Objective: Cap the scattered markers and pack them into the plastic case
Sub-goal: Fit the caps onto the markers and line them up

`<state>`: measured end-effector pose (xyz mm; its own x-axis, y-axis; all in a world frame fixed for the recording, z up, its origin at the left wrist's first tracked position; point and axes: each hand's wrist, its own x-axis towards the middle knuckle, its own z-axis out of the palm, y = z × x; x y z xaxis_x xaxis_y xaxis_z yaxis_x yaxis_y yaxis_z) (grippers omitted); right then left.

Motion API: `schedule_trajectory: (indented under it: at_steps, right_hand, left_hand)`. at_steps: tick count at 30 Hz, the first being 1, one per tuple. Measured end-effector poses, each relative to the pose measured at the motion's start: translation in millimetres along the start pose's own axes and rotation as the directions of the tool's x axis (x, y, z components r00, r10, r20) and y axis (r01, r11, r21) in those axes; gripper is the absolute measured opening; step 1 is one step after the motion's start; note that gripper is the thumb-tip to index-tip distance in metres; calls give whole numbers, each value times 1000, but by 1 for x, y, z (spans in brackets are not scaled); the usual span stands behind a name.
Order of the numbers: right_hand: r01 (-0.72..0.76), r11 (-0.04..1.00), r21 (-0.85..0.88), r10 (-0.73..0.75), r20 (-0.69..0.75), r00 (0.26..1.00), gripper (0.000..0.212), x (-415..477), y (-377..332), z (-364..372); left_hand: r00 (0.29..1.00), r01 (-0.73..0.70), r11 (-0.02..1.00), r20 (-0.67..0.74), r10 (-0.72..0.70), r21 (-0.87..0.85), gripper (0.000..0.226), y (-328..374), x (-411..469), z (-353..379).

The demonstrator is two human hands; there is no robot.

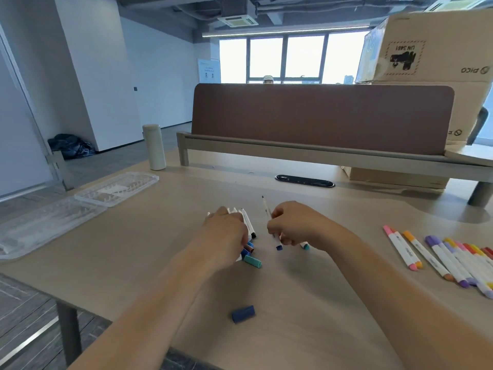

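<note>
blue cap (243,313) nearest; left hand (226,232), right hand (292,225) grip markers (247,223); case (50,222) far-left

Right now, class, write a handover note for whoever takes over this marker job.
Left hand: fingers curled over a bunch of white-barrelled markers.
Right hand: pinches an uncapped white marker.
Loose teal cap and dark blue cap lie on the desk.
Done: capped colourful markers rowed at right.
Left: capping the rest; the open clear plastic case looks empty.

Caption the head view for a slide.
Left hand grips bundled markers, right hand holds an uncapped marker; blue cap, capped markers and open plastic case nearby.
</note>
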<state>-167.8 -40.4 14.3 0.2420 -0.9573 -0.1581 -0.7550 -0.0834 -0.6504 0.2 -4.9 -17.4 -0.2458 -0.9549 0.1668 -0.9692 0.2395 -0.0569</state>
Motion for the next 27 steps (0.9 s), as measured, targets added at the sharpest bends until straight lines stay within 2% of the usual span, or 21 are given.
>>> schedule_trajectory:
  at_steps: [9, 16, 20, 22, 27]
  right_hand:
    - [18, 999, 50, -18, -2, 1000, 15, -4, 8, -2]
    - [22, 998, 57, -22, -5, 1000, 16, -3, 12, 0]
    - [53, 996, 68, -53, -5, 999, 14, -3, 10, 3]
    - [72, 995, 67, -72, -5, 997, 13, -4, 6, 5]
    - [120, 990, 78, -120, -13, 993, 13, -3, -8, 16]
  left_hand:
    - [1000, -13, 1000, 14, 13, -12, 23, 5, 2, 8]
    - [1000, -19, 984, -6, 18, -175, 21, 4, 4, 3]
    - [980, 123, 954, -119, -160, -274, 26, -10, 0, -9]
    - [961, 208, 917, -102, -255, -340, 28, -19, -5, -15]
    - [935, 314, 880, -47, -353, -356, 34, -40, -19, -19]
